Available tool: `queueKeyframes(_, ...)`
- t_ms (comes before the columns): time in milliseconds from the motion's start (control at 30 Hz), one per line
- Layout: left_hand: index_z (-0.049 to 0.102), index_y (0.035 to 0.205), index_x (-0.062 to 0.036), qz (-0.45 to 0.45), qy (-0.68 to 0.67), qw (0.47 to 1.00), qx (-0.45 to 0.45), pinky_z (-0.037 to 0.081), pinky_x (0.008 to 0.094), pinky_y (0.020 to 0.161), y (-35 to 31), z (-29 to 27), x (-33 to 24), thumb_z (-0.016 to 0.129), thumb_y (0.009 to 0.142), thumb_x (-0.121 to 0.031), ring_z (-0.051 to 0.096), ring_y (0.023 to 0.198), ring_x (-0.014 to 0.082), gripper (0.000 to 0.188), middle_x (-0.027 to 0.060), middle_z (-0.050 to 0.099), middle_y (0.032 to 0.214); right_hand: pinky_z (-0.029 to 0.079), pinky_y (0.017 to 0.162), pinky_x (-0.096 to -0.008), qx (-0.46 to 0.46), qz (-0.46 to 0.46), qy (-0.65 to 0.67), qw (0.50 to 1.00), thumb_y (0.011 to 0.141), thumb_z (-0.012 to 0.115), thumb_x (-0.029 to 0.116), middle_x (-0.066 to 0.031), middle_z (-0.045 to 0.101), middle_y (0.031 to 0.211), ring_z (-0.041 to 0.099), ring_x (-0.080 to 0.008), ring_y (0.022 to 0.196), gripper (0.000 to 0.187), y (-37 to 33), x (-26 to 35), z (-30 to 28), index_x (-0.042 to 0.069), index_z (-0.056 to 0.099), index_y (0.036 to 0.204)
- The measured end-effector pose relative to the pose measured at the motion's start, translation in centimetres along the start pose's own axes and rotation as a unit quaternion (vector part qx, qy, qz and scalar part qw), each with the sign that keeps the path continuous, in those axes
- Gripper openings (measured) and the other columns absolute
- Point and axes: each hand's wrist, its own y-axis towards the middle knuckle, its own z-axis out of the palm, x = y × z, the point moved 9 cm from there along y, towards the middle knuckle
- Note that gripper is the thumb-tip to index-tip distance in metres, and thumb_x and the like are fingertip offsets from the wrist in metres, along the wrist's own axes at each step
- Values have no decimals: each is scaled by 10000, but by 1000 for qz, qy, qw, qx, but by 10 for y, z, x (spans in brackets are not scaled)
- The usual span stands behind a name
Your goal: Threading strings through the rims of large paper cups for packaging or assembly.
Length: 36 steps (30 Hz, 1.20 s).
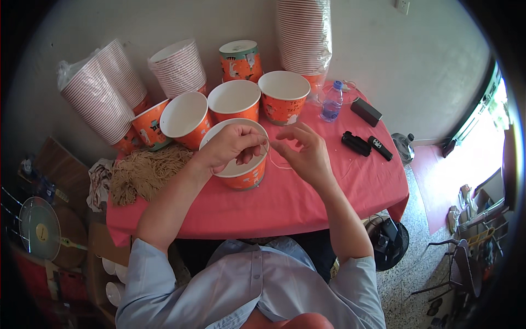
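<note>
Over an orange paper bucket with a white inside, my two hands meet close together. My left hand is closed, its thumb and fingertips pinching a thin pale cord. From the other side my right hand bends its thumb and forefinger toward the same cord in a loose pinch at the bucket's right rim. The cord hangs between the hands and trails to the right of the bucket. A heap of tan cords lies left of my left forearm.
More orange buckets stand behind on the pink tablecloth. Tall nested stacks in plastic wrap line the wall. On the right are a water bottle, a black box and two small black items.
</note>
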Motion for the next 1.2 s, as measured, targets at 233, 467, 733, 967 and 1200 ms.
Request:
queueKeyframes(233,710,978,-66,11,8,1000,3,441,208,512,4,-1,1,677,1040,-231,583,595,44,179,-16,674,796,543,743,-341,57,46,39,997,923,794,181,-65,740,940,696,-183,837,203,-6,-32,14,19,770,1044)
queueKeyframes(467,720,1019,-29,7,61,998,22,460,212,533,1,7,2,716,1017,-178,584,599,50,149,-1,669,796,528,708,-278,27,125,99,987,969,762,188,-23,732,851,639,-67,767,205,6,-49,-6,-4,759,1038)
queueKeyframes(733,704,959,-35,-1,28,1000,0,460,225,524,1,-1,6,715,1006,-190,574,566,68,163,5,665,757,558,735,-397,-51,-60,-201,976,878,737,88,-106,712,860,706,-286,797,92,3,-15,-34,15,733,935)
queueKeyframes(967,699,883,-56,13,3,1000,-9,457,225,514,-2,5,-8,715,1004,-209,565,569,54,196,-4,673,752,558,806,-441,202,-176,-285,920,883,704,95,-88,679,902,702,-306,913,103,-1,42,20,74,729,980)
queueKeyframes(1200,707,972,-49,41,-31,999,10,459,207,540,-6,12,-10,691,1012,-169,582,631,35,128,-2,685,832,569,680,-412,77,-116,-83,987,928,745,127,-75,721,888,725,-296,801,83,17,24,12,94,772,999)
